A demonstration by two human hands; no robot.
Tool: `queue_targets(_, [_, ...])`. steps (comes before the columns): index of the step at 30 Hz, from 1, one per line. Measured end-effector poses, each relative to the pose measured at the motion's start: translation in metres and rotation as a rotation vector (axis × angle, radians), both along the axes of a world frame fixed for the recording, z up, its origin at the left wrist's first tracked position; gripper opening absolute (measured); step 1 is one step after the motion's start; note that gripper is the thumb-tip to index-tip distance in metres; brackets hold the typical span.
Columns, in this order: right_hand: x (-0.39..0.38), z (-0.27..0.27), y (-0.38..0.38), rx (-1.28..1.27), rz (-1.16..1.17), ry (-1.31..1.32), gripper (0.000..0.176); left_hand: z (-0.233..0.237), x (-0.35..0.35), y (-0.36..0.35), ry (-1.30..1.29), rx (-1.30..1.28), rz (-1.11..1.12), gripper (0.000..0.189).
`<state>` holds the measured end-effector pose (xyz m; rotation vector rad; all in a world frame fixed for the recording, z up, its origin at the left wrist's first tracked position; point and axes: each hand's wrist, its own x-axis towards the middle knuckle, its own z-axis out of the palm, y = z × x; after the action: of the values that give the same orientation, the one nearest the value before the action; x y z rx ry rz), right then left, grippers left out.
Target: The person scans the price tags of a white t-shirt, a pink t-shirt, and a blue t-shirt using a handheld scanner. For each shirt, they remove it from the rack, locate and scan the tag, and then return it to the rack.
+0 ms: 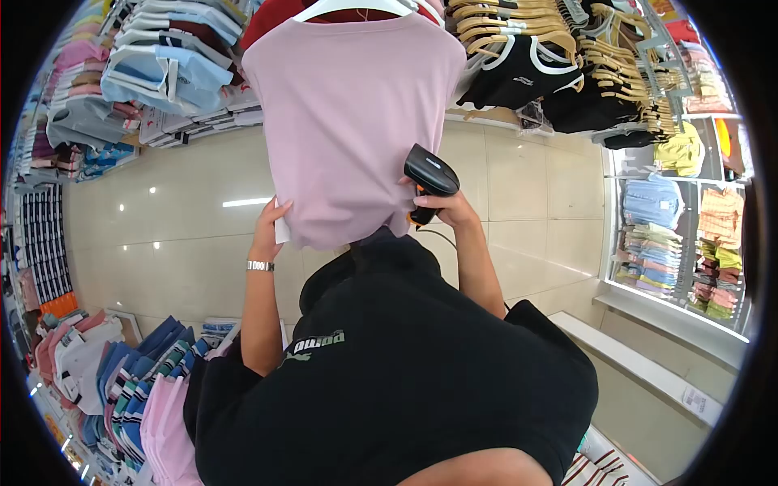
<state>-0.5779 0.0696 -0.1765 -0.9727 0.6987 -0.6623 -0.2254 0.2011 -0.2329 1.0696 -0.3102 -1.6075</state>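
A pale pink sleeveless top (352,113) hangs in front of me on a white hanger (353,8). My left hand (270,229), with a silver watch (260,266) at the wrist, pinches the top's lower left edge. A white tag (282,230) shows beside those fingers. My right hand (454,207) is wrapped round a black barcode scanner (432,172), its head raised in front of the top's lower right side. Some right-hand fingers reach the fabric; whether they grip it is hidden. A thin cable (442,236) trails from the scanner.
Racks of folded and hung shirts (166,77) stand at the upper left. Black tank tops (519,73) on wooden hangers (519,24) hang at the upper right. Shelves with clothes (652,202) line the right. More garments (154,405) are at the lower left. Tiled floor (162,219) lies below.
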Motion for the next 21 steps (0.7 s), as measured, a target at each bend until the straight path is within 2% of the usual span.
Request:
queue_targets(4, [-0.002,0.014,0.025,-0.012,0.067,0.126,0.064,0.008,-0.007,0.03,-0.09,0.08,0.025,0.054])
queue_targets(7, [0.0,0.008,0.04,0.003,0.051,0.111,0.066,0.003,-0.008,0.041,-0.148,0.132,0.016,0.053])
queue_targets(12, [0.0,0.009,0.054,-0.063,-0.099,0.175,0.052,0.003,0.0,0.042,-0.176,0.06,0.141,0.051])
queue_targets(21, [-0.032,0.022,0.045,-0.199,-0.287,0.211,0.047,0.005,0.04,0.038,-0.305,-0.032,0.262,0.043])
